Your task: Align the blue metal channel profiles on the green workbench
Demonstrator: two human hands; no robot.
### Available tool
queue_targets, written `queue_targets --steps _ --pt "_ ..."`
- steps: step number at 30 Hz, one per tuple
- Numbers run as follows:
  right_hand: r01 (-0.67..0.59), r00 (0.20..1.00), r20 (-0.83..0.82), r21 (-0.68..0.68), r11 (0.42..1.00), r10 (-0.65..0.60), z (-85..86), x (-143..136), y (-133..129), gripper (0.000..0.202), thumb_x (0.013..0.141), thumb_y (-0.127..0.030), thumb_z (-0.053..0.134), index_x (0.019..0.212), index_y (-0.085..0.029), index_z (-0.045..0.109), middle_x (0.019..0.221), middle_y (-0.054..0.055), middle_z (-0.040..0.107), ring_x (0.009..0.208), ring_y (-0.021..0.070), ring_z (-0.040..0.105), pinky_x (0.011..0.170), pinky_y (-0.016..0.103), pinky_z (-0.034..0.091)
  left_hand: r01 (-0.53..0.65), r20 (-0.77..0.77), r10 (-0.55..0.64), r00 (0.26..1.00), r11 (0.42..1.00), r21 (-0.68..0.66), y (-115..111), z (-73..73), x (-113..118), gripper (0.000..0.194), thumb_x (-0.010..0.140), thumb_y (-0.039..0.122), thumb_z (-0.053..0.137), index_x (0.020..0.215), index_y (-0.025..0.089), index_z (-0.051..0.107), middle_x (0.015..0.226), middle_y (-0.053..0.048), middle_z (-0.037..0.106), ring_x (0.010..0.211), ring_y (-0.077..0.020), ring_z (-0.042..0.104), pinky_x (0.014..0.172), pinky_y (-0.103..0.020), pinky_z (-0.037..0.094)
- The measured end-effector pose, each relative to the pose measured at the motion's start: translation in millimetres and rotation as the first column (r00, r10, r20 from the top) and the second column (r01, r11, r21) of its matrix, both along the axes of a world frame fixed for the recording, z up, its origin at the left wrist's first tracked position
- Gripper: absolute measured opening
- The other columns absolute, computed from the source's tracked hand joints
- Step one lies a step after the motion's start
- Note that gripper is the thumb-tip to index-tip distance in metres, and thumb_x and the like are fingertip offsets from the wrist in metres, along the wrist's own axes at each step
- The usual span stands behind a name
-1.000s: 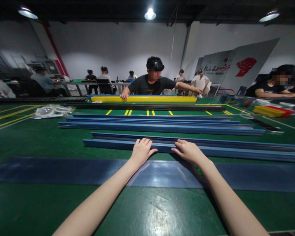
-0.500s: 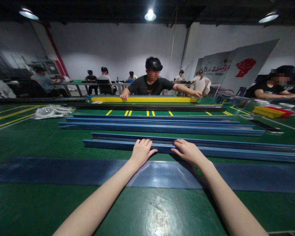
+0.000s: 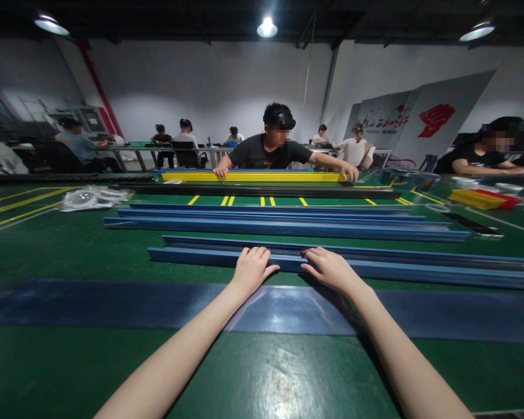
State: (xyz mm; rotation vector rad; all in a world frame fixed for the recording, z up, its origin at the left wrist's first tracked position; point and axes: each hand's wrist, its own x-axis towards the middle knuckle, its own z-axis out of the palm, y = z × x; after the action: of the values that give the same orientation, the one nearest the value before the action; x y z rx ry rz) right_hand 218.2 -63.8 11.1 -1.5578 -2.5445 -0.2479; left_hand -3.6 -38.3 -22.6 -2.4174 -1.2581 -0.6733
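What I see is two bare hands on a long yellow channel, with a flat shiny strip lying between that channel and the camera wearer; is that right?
Not quite: the channel under the left hand and right hand is blue, not yellow, as the head view shows. The flat shiny strip does lie between it and the wearer.

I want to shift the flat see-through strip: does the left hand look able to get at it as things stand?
Probably yes: the strip lies flat, nearer than the left hand. Still, that hand's fingers are hooked over the nearest blue channel.
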Motion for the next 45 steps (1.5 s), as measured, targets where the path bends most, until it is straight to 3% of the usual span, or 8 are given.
queue_targets --steps 10,17,29,34,45 --pt "-0.010 1.000 0.005 0.033 0.999 0.010 -1.6 -7.0 -1.4 0.035 0.089 -0.039 0.033 0.097 -0.016 0.057 0.104 0.010 0.060 0.094 0.0199 0.053 0.079 0.030 0.038 -0.011 -0.013 0.011 1.000 1.000 0.003 0.0 -0.1 0.1 0.033 0.079 0.048 0.051 0.089 0.016 0.055 0.095 -0.005 0.062 0.087 -0.0199 0.055 0.071 -0.032 0.034" --pt "-0.081 0.995 -0.052 0.079 0.994 0.085 -9.6 -20.8 0.0 0.032 0.088 -0.038 0.037 0.104 -0.017 0.054 0.104 0.009 0.060 0.098 0.0195 0.050 0.081 0.030 0.035 -0.023 -0.034 0.024 0.999 1.000 0.003 -0.6 0.4 0.2 0.034 0.080 0.048 0.050 0.090 0.016 0.055 0.093 -0.005 0.062 0.087 -0.0203 0.054 0.071 -0.032 0.034" --pt "-0.047 0.999 -0.001 0.140 0.989 0.047 -11.8 -21.9 0.8 0.027 0.089 -0.036 0.036 0.093 -0.018 0.056 0.092 0.007 0.060 0.087 0.0185 0.050 0.072 0.028 0.031 -0.016 -0.017 0.015 1.000 1.000 -0.012 -1.2 0.6 0.1 0.033 0.080 0.048 0.050 0.089 0.016 0.056 0.094 -0.006 0.061 0.088 -0.0207 0.054 0.072 -0.032 0.033" --pt "-0.041 0.999 0.024 0.177 0.983 0.038 -9.4 -22.5 1.6 0.023 0.089 -0.030 0.037 0.080 -0.017 0.055 0.082 0.006 0.058 0.080 0.0166 0.049 0.066 0.027 0.029 -0.029 -0.029 0.028 0.999 0.999 -0.027 -1.5 1.3 0.2 0.035 0.080 0.049 0.048 0.089 0.016 0.055 0.093 -0.006 0.061 0.086 -0.0201 0.053 0.072 -0.032 0.033" --pt "-0.026 0.992 0.123 0.150 0.988 0.007 6.3 -21.3 -0.7 0.021 0.086 -0.026 0.042 0.074 -0.017 0.056 0.082 0.005 0.061 0.083 0.0170 0.049 0.065 0.028 0.029 0.017 0.008 -0.017 1.000 1.000 -0.023 -3.2 3.3 -0.1 0.031 0.081 0.046 0.049 0.093 0.018 0.054 0.088 -0.003 0.061 0.085 -0.0187 0.053 0.072 -0.031 0.033"
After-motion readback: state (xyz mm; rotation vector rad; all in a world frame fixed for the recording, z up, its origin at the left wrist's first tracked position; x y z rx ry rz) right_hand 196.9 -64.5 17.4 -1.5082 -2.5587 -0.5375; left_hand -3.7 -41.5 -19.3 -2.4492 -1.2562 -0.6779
